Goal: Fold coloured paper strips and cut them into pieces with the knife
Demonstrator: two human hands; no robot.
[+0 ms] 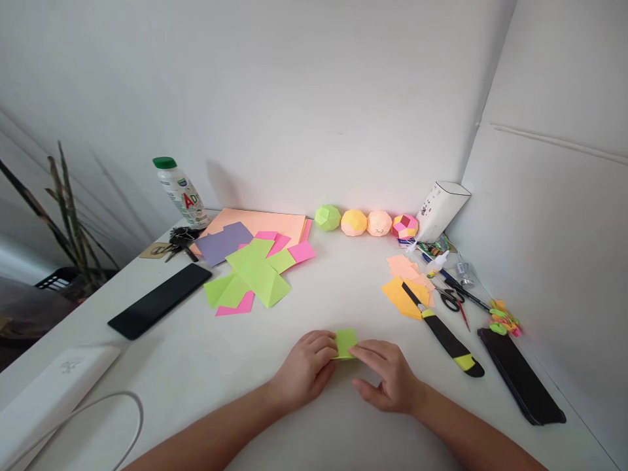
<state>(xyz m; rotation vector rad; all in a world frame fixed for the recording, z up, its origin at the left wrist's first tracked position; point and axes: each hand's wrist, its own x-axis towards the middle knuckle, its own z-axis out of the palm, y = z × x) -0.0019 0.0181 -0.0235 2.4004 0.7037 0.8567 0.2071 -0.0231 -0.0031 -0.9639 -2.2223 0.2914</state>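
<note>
A small piece of folded green paper [346,341] lies near the front of the white table, between my hands. My left hand [308,367] is closed on its left edge, fingers bent over the top and thumb at the near side. With its fingertips, my right hand [387,376] touches the right side of the paper; the fingers are stretched out and the thumb stands apart. Beyond my hands, to the left, lies a loose pile of green paper [258,268] and pink paper [301,252] pieces.
Several paper balls, one a green ball [328,218], line the wall. On the right lie a black-and-yellow knife [449,340], scissors [450,299], orange paper [400,297] and a black case [523,376]. A bottle [181,195], black phone [161,299] and white power strip [63,379] are left.
</note>
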